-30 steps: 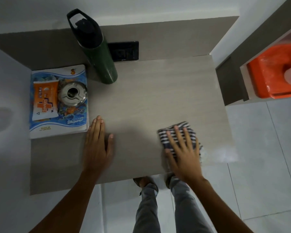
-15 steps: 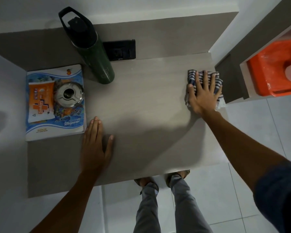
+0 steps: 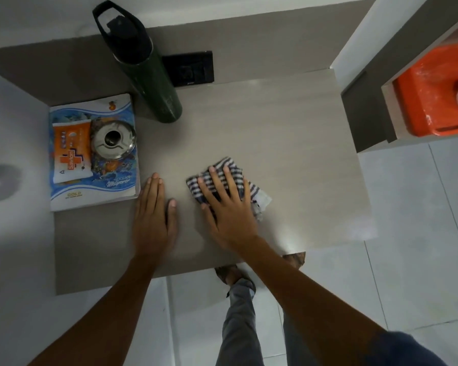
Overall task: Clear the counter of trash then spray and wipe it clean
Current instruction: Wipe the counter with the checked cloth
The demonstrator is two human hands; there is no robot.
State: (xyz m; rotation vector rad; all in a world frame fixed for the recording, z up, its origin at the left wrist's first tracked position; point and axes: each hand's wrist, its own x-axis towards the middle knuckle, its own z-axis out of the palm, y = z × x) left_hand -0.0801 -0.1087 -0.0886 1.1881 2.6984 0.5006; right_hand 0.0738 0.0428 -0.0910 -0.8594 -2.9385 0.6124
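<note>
While two hands press down, one cloth (image 3: 229, 178) lies beneath.

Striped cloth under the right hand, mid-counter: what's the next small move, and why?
Probably sweep the striped cloth toward the right side of the counter. The right hand presses it flat at mid-counter, the left hand lies flat on the surface just to its left, and the notebook blocks the far left, so the open stretch lies rightward.

right hand (image 3: 228, 207) and striped cloth (image 3: 233, 171) swept from far-right corner to counter middle
</note>
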